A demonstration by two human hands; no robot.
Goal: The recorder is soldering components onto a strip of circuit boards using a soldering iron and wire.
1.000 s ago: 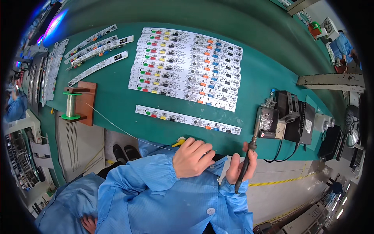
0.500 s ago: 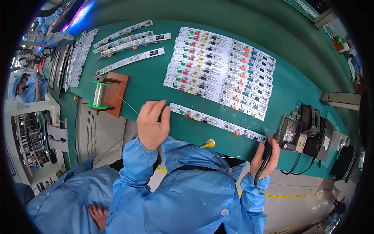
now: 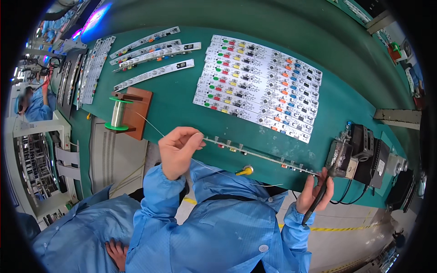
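Now both hands (image 3: 178, 150) (image 3: 315, 193) on tilted circuit strip (image 3: 259, 157).

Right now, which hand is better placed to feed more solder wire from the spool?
Left. The left hand already pinches the solder wire running from the spool; the right hand is occupied holding the soldering iron.

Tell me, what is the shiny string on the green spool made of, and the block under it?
The string looks like thin bare metal wire, probably solder: it is silvery and holds a springy curve. The spool seems green plastic, with smooth, evenly coloured flanges. The block looks like wood, reddish brown and matt. The left hand pinches the wire.
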